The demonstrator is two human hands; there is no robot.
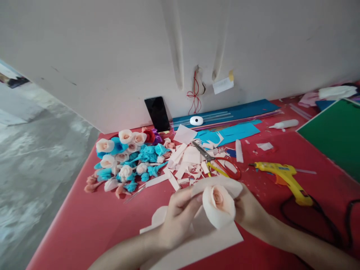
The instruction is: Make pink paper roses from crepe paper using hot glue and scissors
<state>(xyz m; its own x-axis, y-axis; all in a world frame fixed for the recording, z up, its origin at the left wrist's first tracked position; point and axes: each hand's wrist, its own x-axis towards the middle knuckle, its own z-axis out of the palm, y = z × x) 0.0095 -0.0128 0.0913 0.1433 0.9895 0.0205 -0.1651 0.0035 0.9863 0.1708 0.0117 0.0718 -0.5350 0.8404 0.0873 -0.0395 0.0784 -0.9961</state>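
Note:
A pale peach paper rose (pixel 218 206) is held up between my two hands, its rolled centre facing me. My left hand (pixel 180 215) is closed, with thumb and fingers pinching a cream paper petal (pixel 198 188) at the rose's left. On the right side, my right hand (pixel 247 206) is closed around the back of the rose, its fingertips partly hidden by the petals. Below the hands lies a cream paper sheet (pixel 180 257) on the red table (pixel 70 228), with a rounded paper piece (pixel 159 215) beside my left wrist.
Finished paper flowers (pixel 135 157) are heaped at the left. Paper scraps (pixel 185 161) and red-handled scissors (pixel 215 161) lie behind my hands. A yellow glue gun (pixel 284 176) with a black cord rests at the right. Further back are a phone (pixel 157 113), a glue bottle (pixel 284 124) and a green board (pixel 334 138).

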